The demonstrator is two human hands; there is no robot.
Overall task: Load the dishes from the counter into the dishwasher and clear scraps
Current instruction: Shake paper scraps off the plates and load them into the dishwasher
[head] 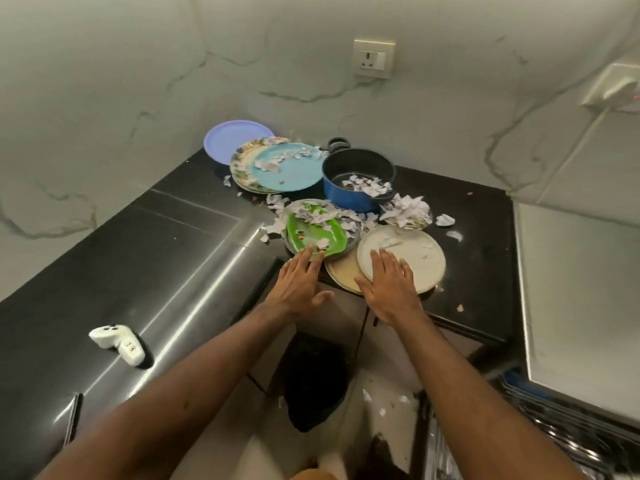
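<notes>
Now your left hand [299, 278] and right hand [391, 282] lie spread flat, gripping nothing; tilting the green plate [313, 235] may spill scraps [313, 214].

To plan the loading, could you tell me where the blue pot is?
In the head view, the blue pot stands at the back of the counter, right of the light blue plate and behind the green dish.

Glossy black stone counter [467, 216], torn paper scraps [405, 209], shiny green plastic plate [322, 233].
</notes>
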